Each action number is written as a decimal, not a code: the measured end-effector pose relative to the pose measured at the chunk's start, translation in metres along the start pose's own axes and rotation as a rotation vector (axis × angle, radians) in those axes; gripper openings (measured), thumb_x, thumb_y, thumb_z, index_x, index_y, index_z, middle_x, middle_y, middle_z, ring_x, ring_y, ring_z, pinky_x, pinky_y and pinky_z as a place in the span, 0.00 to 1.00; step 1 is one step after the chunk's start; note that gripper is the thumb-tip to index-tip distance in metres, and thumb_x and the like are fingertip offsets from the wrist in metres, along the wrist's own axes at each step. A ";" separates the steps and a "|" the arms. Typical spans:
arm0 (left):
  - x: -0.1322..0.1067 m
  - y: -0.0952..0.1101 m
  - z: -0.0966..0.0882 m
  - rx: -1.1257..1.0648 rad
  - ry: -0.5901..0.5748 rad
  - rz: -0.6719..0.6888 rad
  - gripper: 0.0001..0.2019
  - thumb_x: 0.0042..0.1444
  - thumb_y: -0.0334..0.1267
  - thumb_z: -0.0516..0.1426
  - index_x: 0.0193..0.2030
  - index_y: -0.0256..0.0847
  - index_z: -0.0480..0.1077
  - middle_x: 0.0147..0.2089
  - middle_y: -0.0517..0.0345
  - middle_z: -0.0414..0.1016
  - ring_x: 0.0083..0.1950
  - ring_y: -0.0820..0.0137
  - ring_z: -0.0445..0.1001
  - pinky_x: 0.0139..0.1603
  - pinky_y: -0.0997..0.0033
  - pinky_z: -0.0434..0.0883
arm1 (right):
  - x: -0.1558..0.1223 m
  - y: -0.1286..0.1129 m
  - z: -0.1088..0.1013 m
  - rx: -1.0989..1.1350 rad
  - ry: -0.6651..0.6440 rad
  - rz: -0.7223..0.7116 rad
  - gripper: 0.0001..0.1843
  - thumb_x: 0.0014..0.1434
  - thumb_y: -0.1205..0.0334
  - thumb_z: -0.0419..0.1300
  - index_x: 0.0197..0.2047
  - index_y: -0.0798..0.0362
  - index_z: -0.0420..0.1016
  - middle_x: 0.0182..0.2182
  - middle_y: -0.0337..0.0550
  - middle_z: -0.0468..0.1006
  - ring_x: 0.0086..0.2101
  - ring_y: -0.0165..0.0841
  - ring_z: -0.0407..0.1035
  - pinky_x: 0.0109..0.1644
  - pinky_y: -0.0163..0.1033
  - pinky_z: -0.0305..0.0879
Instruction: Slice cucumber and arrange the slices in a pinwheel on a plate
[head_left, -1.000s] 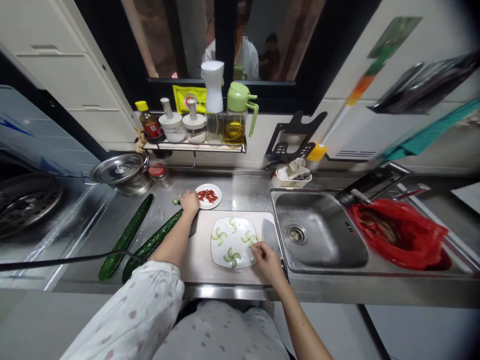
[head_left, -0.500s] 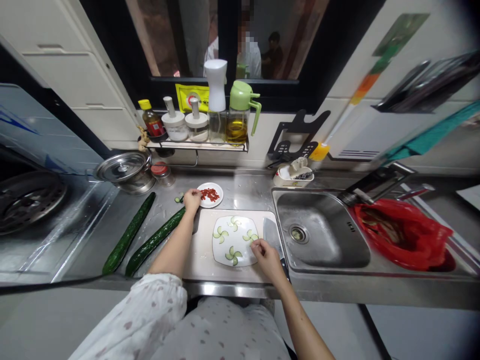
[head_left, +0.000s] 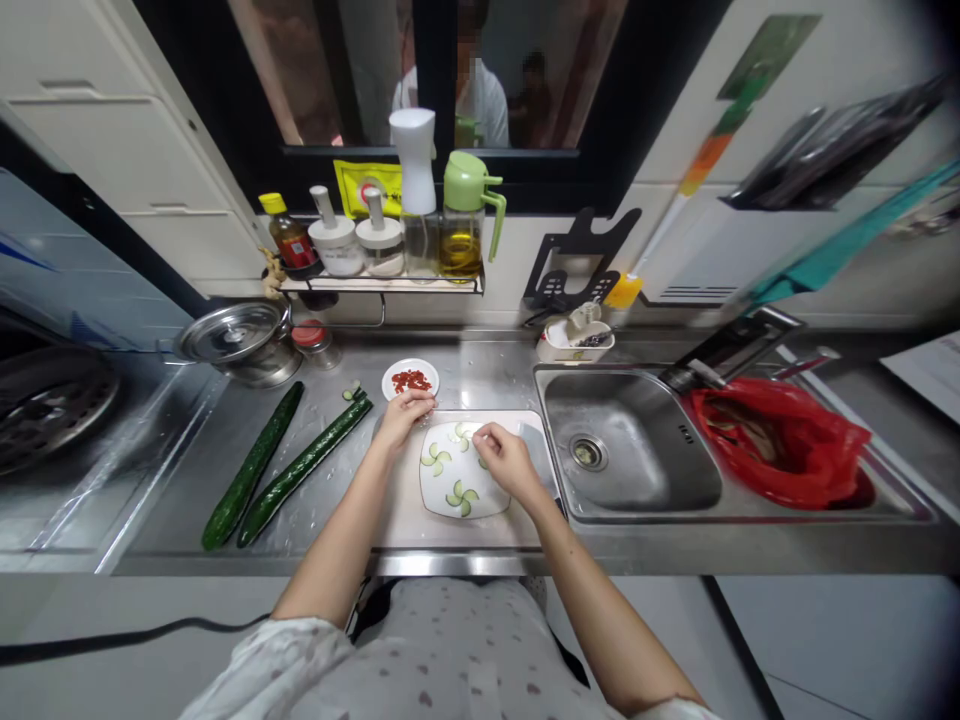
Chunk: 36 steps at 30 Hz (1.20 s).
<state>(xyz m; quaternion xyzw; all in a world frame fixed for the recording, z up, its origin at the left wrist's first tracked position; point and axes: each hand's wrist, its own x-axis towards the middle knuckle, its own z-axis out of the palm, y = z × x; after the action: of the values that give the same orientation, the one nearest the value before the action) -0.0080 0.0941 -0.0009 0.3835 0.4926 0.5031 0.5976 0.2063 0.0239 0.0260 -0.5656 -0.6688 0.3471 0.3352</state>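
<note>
- Two hands work over the square plate on the cutting board: your left hand rests at its far-left corner, fingers curled, whether it pinches anything I cannot tell; your right hand pinches above the cucumber slices.
- Nudge the plate and those pinwheel arrangements could scatter.
- Your right wrist sits near the knife; watch that edge.
- Slices look thin, wet and slippery.

One head-worn view is provided, directed forward and down over the countertop, at arm's length, facing the window.
</note>
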 end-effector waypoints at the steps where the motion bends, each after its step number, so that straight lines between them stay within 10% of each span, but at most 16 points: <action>1: -0.004 0.001 0.003 -0.001 -0.035 0.003 0.16 0.39 0.42 0.67 0.35 0.36 0.73 0.32 0.56 0.78 0.31 0.74 0.73 0.34 0.75 0.67 | 0.005 -0.004 0.000 -0.001 0.005 -0.017 0.13 0.58 0.51 0.53 0.34 0.52 0.72 0.19 0.32 0.62 0.22 0.27 0.57 0.27 0.32 0.51; 20: -0.033 0.017 0.019 0.124 -0.421 0.034 0.19 0.45 0.44 0.66 0.41 0.39 0.66 0.29 0.61 0.75 0.34 0.72 0.75 0.42 0.71 0.69 | 0.037 -0.016 -0.007 -0.178 -0.145 -0.368 0.05 0.60 0.62 0.57 0.36 0.50 0.74 0.37 0.42 0.71 0.41 0.34 0.64 0.46 0.39 0.59; 36: -0.027 0.010 0.014 0.209 -0.467 0.032 0.18 0.47 0.41 0.64 0.44 0.39 0.67 0.30 0.61 0.75 0.33 0.73 0.74 0.37 0.75 0.67 | 0.036 -0.006 -0.004 -0.137 -0.170 -0.344 0.03 0.57 0.62 0.61 0.33 0.50 0.75 0.37 0.41 0.72 0.41 0.35 0.64 0.48 0.40 0.58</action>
<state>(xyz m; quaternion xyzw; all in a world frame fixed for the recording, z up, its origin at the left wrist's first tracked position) 0.0031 0.0702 0.0172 0.5569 0.3844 0.3564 0.6442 0.2016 0.0587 0.0349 -0.4330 -0.8036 0.2849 0.2925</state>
